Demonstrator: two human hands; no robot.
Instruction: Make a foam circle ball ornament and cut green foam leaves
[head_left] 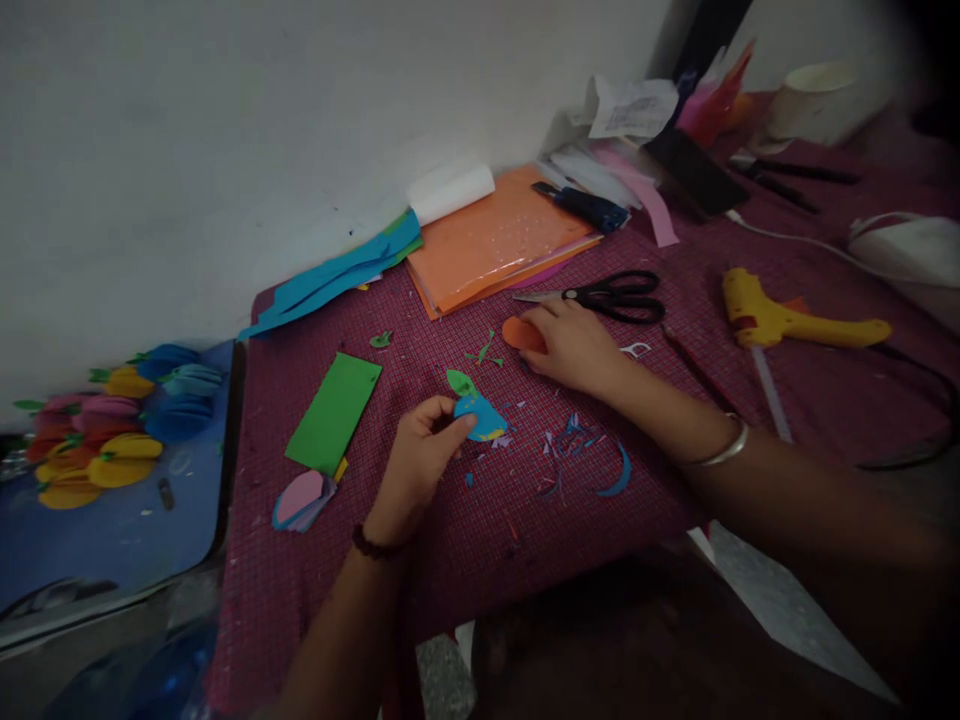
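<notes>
My left hand (427,440) pinches a blue paper cutout (484,418) between thumb and fingers, just over the table. A green paper leaf (460,384) shows at its upper edge and a bit of yellow at its lower edge. Farther right, my right hand (566,340) has its fingers on an orange paper oval (523,335); the fingertips are partly hidden. Right behind that hand lie black-handled scissors (611,296), blades pointing left. Paper scraps (574,440) are scattered between my forearms. Left of my left hand are a green paper rectangle (335,412) and a stack of paper ovals (302,498), pink on top.
A yellow glue gun (795,315) with its cord lies at the right. Orange sheets (499,235), a dark blue cutter (585,205) and blue paper strips (337,270) line the back. Finished-looking paper fruits (124,455) sit on a blue surface (75,550) at the left.
</notes>
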